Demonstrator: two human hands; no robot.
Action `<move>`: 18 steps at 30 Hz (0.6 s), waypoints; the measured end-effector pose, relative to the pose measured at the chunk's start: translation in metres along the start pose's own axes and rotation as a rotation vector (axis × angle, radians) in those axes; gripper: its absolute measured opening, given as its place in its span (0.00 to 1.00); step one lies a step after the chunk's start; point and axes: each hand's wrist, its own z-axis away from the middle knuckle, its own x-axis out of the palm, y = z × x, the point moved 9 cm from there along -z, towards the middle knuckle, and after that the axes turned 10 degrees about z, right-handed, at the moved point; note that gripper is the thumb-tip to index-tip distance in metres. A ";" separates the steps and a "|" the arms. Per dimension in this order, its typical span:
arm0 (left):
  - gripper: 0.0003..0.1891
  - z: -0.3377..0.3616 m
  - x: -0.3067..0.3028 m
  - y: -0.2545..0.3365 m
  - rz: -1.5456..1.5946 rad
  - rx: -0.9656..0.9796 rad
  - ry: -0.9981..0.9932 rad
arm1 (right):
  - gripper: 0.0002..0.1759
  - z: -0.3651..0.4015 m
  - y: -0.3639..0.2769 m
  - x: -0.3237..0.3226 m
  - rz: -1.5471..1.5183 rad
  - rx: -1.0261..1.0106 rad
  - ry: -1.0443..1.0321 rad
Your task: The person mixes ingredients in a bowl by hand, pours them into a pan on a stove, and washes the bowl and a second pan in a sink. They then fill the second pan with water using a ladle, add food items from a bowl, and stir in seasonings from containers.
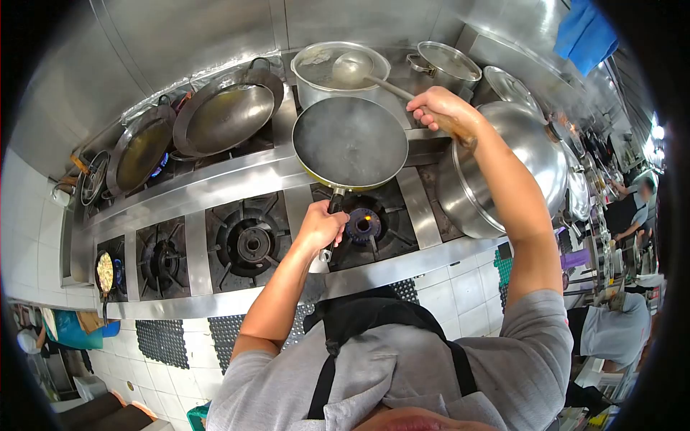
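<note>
My left hand is wrapped round the black handle of a frying pan, lifted over the front burner, where a small orange flame shows. The pan's dark inside steams, with a little something at its middle. In my right hand is the long wooden handle of a ladle. The ladle's metal bowl is over the mouth of a large stockpot at the back, behind the pan. Pale liquid or foam shows inside that pot.
Two dark woks stand on the back burners to the left. A small pan with food sits on the far-left burner. To the right rests a big tilted steel pot, near a lidded pot. Other people are at the far right.
</note>
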 end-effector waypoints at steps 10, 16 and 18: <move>0.07 -0.001 0.001 0.001 0.000 0.018 0.007 | 0.12 0.059 0.024 -0.012 -0.551 0.153 -0.265; 0.07 -0.002 0.002 -0.002 0.000 -0.021 -0.009 | 0.13 0.122 0.030 -0.018 -0.193 0.071 -0.082; 0.07 -0.003 0.002 -0.003 0.002 -0.024 -0.010 | 0.10 0.132 0.037 -0.019 -0.077 0.049 -0.034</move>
